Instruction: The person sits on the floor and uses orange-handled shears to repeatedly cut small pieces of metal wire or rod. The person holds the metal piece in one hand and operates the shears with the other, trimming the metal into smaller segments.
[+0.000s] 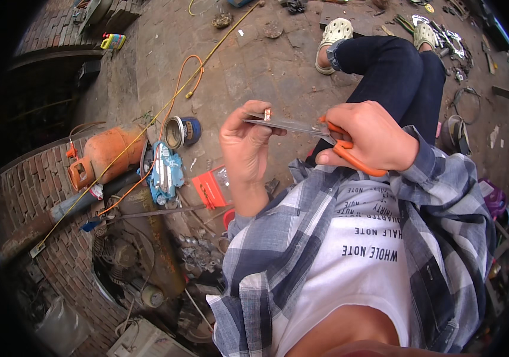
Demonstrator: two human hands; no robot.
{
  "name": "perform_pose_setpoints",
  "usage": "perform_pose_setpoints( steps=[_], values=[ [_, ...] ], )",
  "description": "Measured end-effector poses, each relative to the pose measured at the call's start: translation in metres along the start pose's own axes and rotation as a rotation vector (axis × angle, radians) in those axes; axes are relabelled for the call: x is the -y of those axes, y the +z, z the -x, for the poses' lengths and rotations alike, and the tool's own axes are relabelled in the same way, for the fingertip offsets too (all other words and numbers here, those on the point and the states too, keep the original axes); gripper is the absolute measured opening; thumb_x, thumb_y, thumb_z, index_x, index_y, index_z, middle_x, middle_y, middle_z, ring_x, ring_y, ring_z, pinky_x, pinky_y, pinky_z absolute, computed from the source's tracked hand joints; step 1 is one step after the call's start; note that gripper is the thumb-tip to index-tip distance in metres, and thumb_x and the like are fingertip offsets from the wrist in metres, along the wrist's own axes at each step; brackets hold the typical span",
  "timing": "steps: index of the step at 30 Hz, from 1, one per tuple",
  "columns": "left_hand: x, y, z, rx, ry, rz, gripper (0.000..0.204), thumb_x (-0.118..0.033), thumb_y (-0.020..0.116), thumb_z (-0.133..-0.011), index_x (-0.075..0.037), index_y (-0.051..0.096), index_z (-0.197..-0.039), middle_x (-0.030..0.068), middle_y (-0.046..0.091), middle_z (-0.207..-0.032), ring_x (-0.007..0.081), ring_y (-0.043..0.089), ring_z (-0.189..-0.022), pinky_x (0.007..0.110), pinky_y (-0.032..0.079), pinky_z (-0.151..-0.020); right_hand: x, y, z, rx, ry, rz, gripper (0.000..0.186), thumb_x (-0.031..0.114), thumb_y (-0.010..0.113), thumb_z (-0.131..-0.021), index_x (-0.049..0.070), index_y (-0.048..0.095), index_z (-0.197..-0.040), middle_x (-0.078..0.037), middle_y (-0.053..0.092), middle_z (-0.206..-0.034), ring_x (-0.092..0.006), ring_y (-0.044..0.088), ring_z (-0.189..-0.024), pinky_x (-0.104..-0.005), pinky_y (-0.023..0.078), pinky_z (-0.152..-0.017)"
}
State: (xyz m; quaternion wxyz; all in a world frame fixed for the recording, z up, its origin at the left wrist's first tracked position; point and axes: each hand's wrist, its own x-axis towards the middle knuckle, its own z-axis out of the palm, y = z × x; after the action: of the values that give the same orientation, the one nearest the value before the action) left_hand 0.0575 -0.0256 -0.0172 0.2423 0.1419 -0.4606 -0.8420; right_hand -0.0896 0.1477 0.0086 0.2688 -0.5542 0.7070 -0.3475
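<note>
My left hand [247, 137] is raised at the middle, its thumb and fingers closed on a small pale, copper-tinged piece [267, 113] and a thin, flat grey strip [287, 125]. My right hand [364, 134] grips orange-handled scissors [358, 163] to the right of it, its thumb along the lower handle. The grey strip runs between the two hands; I cannot make out where it ends and the scissor blades begin. Below are my plaid shirt and white top, with my legs in dark jeans stretched toward the upper right.
An orange gas cylinder [112, 154] lies at left among hoses and pipes, beside an open tin [183, 131], a blue bag of metal parts [165, 172] and a red packet [210, 190]. A rusty tank [165, 262] is at lower left. Scattered parts [448, 41] lie beyond my feet.
</note>
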Motion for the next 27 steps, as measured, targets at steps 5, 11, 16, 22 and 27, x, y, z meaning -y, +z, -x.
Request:
perform_pose_setpoints(
  steps=[5, 11, 16, 22, 27],
  values=[
    [-0.002, 0.011, 0.002, -0.134, 0.095, -0.127, 0.030, -0.004, 0.071, -0.080, 0.002, 0.058, -0.107, 0.0094, 0.064, -0.094, 0.0176, 0.064, -0.084, 0.032, 0.057, -0.067, 0.002, 0.011, 0.003, -0.277, -0.016, 0.172, 0.055, 0.047, 0.078, -0.064, 0.001, 0.057, -0.085, -0.008, 0.054, -0.070, -0.0283, 0.056, -0.057, -0.0354, 0.044, -0.051],
    [0.001, 0.020, 0.006, -0.199, 0.170, -0.068, 0.024, -0.001, 0.067, -0.082, -0.002, 0.058, -0.104, 0.0083, 0.063, -0.101, 0.0185, 0.062, -0.095, 0.035, 0.054, -0.081, 0.004, 0.016, 0.001, -0.321, 0.010, 0.198, 0.057, 0.048, 0.078, -0.064, 0.000, 0.058, -0.089, -0.008, 0.056, -0.071, -0.0254, 0.059, -0.059, -0.0331, 0.046, -0.052],
    [0.006, 0.023, 0.006, -0.218, 0.256, -0.129, 0.020, 0.004, 0.065, -0.081, -0.001, 0.057, -0.099, 0.0083, 0.060, -0.101, 0.0171, 0.060, -0.095, 0.032, 0.051, -0.083, 0.009, 0.018, -0.002, -0.330, 0.024, 0.219, 0.062, 0.057, 0.070, -0.069, -0.001, 0.061, -0.088, -0.012, 0.060, -0.075, -0.0279, 0.063, -0.061, -0.0343, 0.049, -0.051],
    [0.008, 0.033, 0.006, -0.267, 0.375, -0.315, 0.021, 0.008, 0.063, -0.077, 0.001, 0.055, -0.095, 0.0079, 0.058, -0.097, 0.0138, 0.058, -0.089, 0.026, 0.046, -0.079, 0.014, 0.015, -0.008, -0.368, 0.012, 0.264, 0.061, 0.056, 0.072, -0.069, 0.000, 0.059, -0.092, -0.011, 0.059, -0.079, -0.0268, 0.063, -0.068, -0.0336, 0.050, -0.056],
    [0.008, 0.038, 0.009, -0.314, 0.364, -0.383, 0.019, 0.009, 0.063, -0.076, 0.002, 0.056, -0.092, 0.0067, 0.058, -0.092, 0.0114, 0.056, -0.083, 0.029, 0.048, -0.084, 0.016, 0.019, -0.011, -0.363, 0.027, 0.252, 0.060, 0.054, 0.071, -0.070, 0.000, 0.058, -0.095, -0.012, 0.058, -0.083, -0.0274, 0.062, -0.071, -0.0342, 0.050, -0.059]
  ],
)
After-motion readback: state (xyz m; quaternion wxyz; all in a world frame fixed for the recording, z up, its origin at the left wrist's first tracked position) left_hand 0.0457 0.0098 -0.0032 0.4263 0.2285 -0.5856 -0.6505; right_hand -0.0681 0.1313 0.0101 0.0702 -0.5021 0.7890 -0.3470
